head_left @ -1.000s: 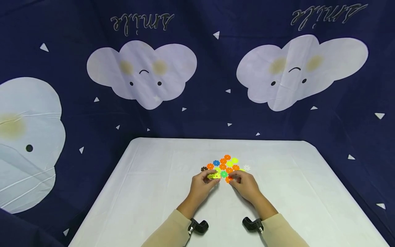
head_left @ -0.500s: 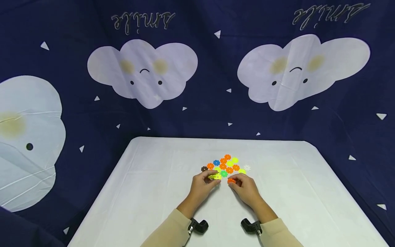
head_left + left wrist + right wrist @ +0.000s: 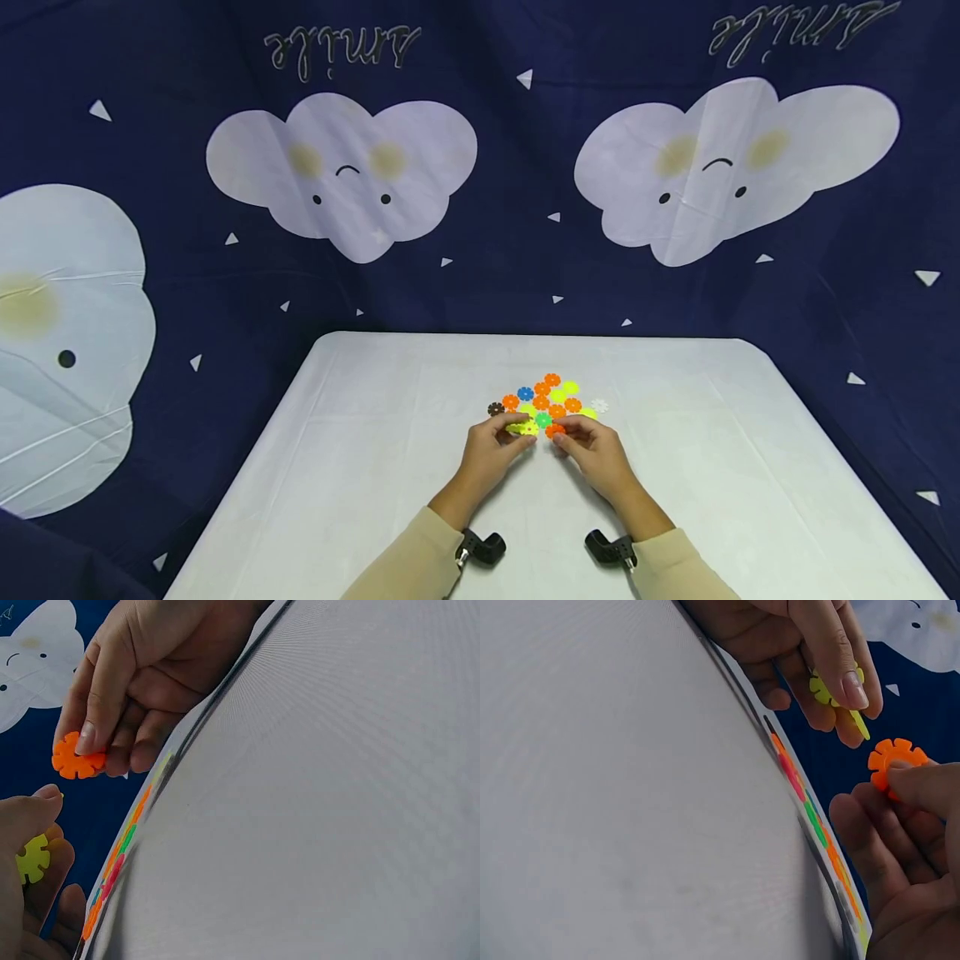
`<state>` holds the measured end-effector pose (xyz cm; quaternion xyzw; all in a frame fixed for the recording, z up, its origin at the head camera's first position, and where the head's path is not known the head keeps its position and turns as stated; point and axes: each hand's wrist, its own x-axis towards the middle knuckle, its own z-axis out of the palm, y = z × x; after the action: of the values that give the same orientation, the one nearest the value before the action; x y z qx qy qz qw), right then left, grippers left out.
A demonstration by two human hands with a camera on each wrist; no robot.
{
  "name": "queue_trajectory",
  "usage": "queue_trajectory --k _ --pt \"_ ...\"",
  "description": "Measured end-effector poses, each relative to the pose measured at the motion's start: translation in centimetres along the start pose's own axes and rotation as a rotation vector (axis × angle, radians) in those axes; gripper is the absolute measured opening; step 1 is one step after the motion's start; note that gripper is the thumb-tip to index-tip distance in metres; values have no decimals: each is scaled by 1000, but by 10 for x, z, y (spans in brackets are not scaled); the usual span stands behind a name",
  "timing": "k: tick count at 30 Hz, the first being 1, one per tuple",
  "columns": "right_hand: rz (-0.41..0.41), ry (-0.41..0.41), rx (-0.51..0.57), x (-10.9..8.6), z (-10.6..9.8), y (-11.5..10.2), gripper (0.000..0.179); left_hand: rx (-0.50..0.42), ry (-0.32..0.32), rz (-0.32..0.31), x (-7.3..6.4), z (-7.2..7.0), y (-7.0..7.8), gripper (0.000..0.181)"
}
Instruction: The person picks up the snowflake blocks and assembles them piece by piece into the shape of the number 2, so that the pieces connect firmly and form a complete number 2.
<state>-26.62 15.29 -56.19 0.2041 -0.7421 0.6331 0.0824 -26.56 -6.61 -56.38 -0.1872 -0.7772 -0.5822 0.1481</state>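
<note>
A bright orange, flower-shaped plastic disc with a notched rim (image 3: 892,756) is pinched between the thumb and fingers of the person's right hand (image 3: 598,450), raised above the table. Facing it, near but not touching, is a translucent yellow notched plastic disc (image 3: 822,688) pinched by the left hand (image 3: 487,450); the right wrist view also shows a yellow piece edge-on (image 3: 860,724) under that thumb, though whether the two are joined cannot be told. The remaining fingers of both hands are bent loosely.

Just beyond the hands, similar discs lie in a loose cluster on the table. A green disc (image 3: 543,421) sits nearest the gap between the hands, with several orange discs (image 3: 541,402) and yellow discs (image 3: 571,387) behind and around it. A blue disc (image 3: 525,393) lies toward the left, a dark brown disc (image 3: 496,409) at the left edge, and a white disc (image 3: 599,406) at the right edge.

Beige sleeves (image 3: 408,554) and black wrist-worn cameras (image 3: 484,550) show over the white-covered table (image 3: 375,467). Behind hangs a navy cloth (image 3: 517,167) printed with upside-down pale clouds (image 3: 345,142) and small white triangles (image 3: 526,79).
</note>
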Motion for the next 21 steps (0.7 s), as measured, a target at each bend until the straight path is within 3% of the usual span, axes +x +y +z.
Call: queue_trajectory --k 4,15,21 --pt "-16 -11 42 -1 1 -2 19 8 -17 1 0 1 0 31" --pt "-50 -14 35 -3 4 -3 17 28 -50 22 -1 1 1 35" --pt "-40 -27 55 -2 4 -3 17 -11 -54 4 -1 0 1 33"
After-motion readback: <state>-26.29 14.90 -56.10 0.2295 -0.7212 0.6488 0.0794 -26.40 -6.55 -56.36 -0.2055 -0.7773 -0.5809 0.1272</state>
